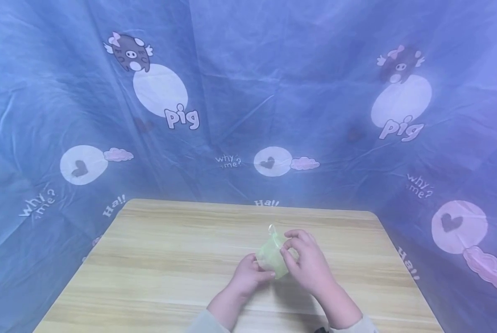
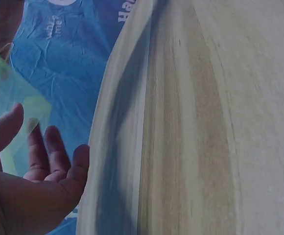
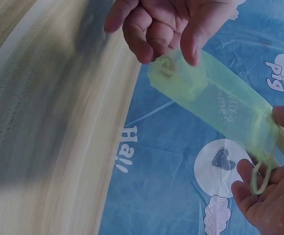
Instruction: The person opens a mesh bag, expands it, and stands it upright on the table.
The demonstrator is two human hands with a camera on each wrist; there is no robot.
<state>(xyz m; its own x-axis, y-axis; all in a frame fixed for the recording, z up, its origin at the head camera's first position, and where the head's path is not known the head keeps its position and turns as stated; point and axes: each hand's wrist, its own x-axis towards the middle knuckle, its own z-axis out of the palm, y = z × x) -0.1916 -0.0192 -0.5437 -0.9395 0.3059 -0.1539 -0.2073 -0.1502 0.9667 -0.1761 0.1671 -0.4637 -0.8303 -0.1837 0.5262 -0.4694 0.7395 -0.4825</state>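
A sheer pale-green drawstring pouch [image 1: 269, 259] is held up over the table between the two hands, its cord loop [image 3: 262, 178] sticking out at one end. My left hand [image 1: 248, 276] pinches the pouch's lower end between thumb and fingers. At the corded end, my right hand [image 1: 308, 261] grips the cloth with thumb and fingertips. In the right wrist view the pouch [image 3: 215, 100] stretches slantwise from the left hand [image 3: 169, 27] down to the right hand [image 3: 274, 191]. The left wrist view shows the pouch [image 2: 19, 98] behind the left thumb, partly cut off by the frame.
Underneath is a light wood-grain table [image 1: 165, 259] with rounded far corners. A blue cloth curtain [image 1: 240, 101] printed with pigs, hearts and words hangs around its back and sides. The hands cast a shadow on the tabletop.
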